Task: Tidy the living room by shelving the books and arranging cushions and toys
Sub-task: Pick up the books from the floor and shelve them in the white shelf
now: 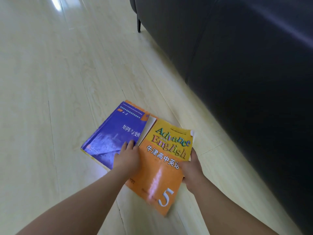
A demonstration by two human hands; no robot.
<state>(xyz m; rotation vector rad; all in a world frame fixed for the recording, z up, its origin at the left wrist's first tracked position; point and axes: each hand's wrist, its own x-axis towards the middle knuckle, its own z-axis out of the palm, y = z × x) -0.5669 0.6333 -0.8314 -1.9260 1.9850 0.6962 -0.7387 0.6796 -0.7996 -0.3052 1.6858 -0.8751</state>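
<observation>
A blue book lies flat on the pale wooden floor. Overlapping its right side is an orange and yellow English textbook marked with a 5, tilted and lifted slightly. My left hand rests on the blue book at the seam between the two, its fingertips going under the orange book's left edge. My right hand grips the orange book's right edge, thumb on the cover.
A dark sofa runs along the right, from the far top down to the near right corner, with a thin black leg at its far end. Pale floor stretches left and beyond the books.
</observation>
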